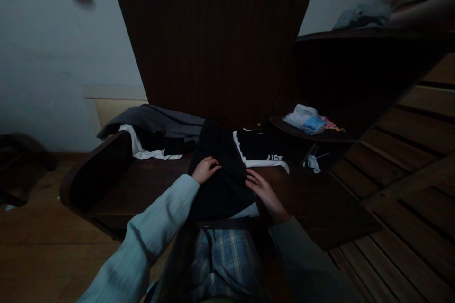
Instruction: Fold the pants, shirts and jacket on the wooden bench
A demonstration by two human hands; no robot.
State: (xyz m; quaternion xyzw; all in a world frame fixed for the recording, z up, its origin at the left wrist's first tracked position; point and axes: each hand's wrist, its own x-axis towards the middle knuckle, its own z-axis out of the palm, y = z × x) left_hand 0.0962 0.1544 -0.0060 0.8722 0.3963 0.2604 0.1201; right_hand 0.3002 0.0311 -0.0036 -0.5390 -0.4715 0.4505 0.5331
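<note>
A black garment (pixel 223 194) lies spread on the dark wooden bench in front of me; its exact kind is hard to tell in the dim light. My left hand (pixel 206 170) rests on its left part, fingers stretched over the cloth. At the garment's right edge, the fingertips of my right hand (pixel 262 188) touch the fabric with the fingers apart. A pale grey-white piece (pixel 249 211) shows at its near right corner. Just beyond my right hand is a folded black-and-white garment (pixel 254 146) with white print.
A grey garment (pixel 159 120) hangs over the bench's left arm, with white cloth (pixel 138 149) below. Right, a low shelf (pixel 287 129) holds a plastic packet (pixel 305 119); a crumpled pale item (pixel 313 163) lies under it. A slatted wooden piece (pixel 401 142) borders the right side.
</note>
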